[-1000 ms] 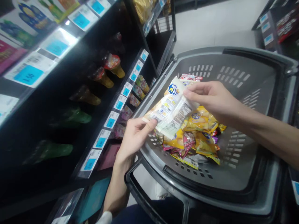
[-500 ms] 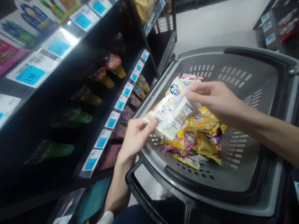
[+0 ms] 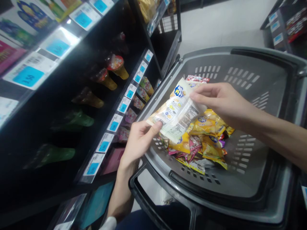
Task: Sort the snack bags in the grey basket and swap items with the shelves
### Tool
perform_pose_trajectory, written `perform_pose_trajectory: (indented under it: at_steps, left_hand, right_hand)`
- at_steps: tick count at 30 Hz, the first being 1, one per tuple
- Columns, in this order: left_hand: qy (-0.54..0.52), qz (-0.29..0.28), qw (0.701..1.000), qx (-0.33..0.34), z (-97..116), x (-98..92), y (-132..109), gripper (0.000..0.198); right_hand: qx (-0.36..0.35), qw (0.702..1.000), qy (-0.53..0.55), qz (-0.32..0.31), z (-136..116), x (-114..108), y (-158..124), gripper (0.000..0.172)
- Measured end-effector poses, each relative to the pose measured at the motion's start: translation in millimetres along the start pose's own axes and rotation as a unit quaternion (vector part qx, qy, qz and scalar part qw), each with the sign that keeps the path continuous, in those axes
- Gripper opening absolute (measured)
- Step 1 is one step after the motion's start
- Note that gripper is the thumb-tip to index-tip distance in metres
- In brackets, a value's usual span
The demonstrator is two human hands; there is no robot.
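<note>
Both of my hands hold a pale yellow and white snack packet point(image 3: 176, 112) over a grey shopping basket point(image 3: 254, 179). My left hand point(image 3: 139, 140) pinches its lower left corner, thumb on top. My right hand point(image 3: 219, 100) pinches its upper right edge. The packet's back faces me, with a barcode and printed text. Under it, inside the basket, lies a heap of several yellow and pink snack packets point(image 3: 206, 143).
Dark store shelves point(image 3: 72, 95) run along the left, with blue price tags point(image 3: 114, 126) on their edges and cup desserts point(image 3: 115, 65) on them. A black basket handle point(image 3: 144, 195) lies near my body. Pale floor point(image 3: 220, 22) stretches beyond, with another shelf point(image 3: 285, 28) at the top right.
</note>
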State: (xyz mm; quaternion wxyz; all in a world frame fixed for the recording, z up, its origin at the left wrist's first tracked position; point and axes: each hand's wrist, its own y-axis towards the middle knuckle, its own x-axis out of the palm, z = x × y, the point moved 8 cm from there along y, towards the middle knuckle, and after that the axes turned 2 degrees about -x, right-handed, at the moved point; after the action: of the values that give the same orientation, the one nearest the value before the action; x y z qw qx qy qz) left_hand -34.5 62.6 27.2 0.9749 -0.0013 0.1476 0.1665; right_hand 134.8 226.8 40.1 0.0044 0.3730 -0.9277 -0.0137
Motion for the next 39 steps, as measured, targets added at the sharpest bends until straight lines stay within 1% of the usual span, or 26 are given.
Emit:
perform_pose_trajectory:
  at_steps: [5,7,9,12,16,19,21,22,23,25,26,28,30,32,34,39]
  left_hand:
    - [-0.001,0.000,1.000,0.002,0.6,0.3,0.5,0.036]
    - [0.002,0.000,1.000,0.001,-0.1,0.5,0.5,0.035]
    - [0.004,0.002,1.000,0.002,-0.2,0.5,0.3,0.033]
    - [0.001,0.011,1.000,0.009,1.3,0.0,0.6,0.028]
    - [0.003,0.024,0.999,0.024,4.6,-1.7,1.4,0.026]
    - [0.038,0.033,0.998,0.027,6.3,-2.5,1.4,0.024]
    - [0.080,0.045,0.994,0.066,13.8,-2.6,0.1,0.019]
    - [0.104,0.049,0.988,0.106,21.0,-1.8,-1.4,0.016]
    - [0.130,0.046,0.977,0.160,30.3,0.7,-4.0,0.011]
    - [0.182,0.009,0.942,0.280,48.2,12.0,-12.3,0.005]
    - [0.202,-0.023,0.923,0.328,54.1,19.0,-16.8,0.007]
    - [0.227,-0.079,0.892,0.382,59.7,29.6,-23.1,0.014]
    - [0.238,-0.107,0.883,0.390,60.4,33.7,-24.1,0.021]
    - [0.247,-0.113,0.881,0.389,60.2,34.6,-23.8,0.025]
    - [0.252,-0.109,0.878,0.392,60.5,34.3,-24.3,0.027]
    - [0.255,-0.092,0.872,0.407,59.6,32.4,-25.9,0.028]
  right_hand:
    - [-0.015,1.000,-0.020,0.003,-1.6,-1.4,0.6,0.025]
    - [-0.039,0.997,-0.066,0.017,-6.7,-5.1,0.5,0.023]
    - [-0.068,0.988,-0.133,0.036,-13.5,-9.5,-0.4,0.018]
    - [-0.079,0.977,-0.194,0.048,-18.2,-12.2,-2.1,0.012]
    - [-0.057,0.986,-0.156,0.035,-17.0,-7.5,-3.7,0.015]
    - [-0.049,0.990,-0.128,0.029,-17.0,-3.7,-3.4,0.020]
    - [-0.050,0.992,-0.114,0.032,-17.1,-3.2,-2.7,0.027]
    - [-0.049,0.993,-0.098,0.033,-16.5,-3.2,-2.3,0.033]
    - [-0.045,0.996,-0.075,0.032,-15.4,-3.0,-2.1,0.038]
    - [-0.023,0.999,-0.019,0.018,-10.9,-0.8,-1.9,0.049]
    - [-0.007,1.000,0.007,0.009,-8.3,0.7,-2.1,0.051]
    - [0.018,0.999,0.028,-0.004,-4.0,3.1,-2.8,0.047]
    - [0.024,1.000,0.016,-0.003,-2.4,2.5,-3.0,0.038]
    - [0.016,1.000,0.003,0.006,-2.6,0.2,-2.5,0.034]
    - [0.017,1.000,0.018,0.011,-1.6,-1.3,-2.1,0.035]
    - [0.045,0.997,0.060,0.011,0.5,0.3,-3.2,0.038]
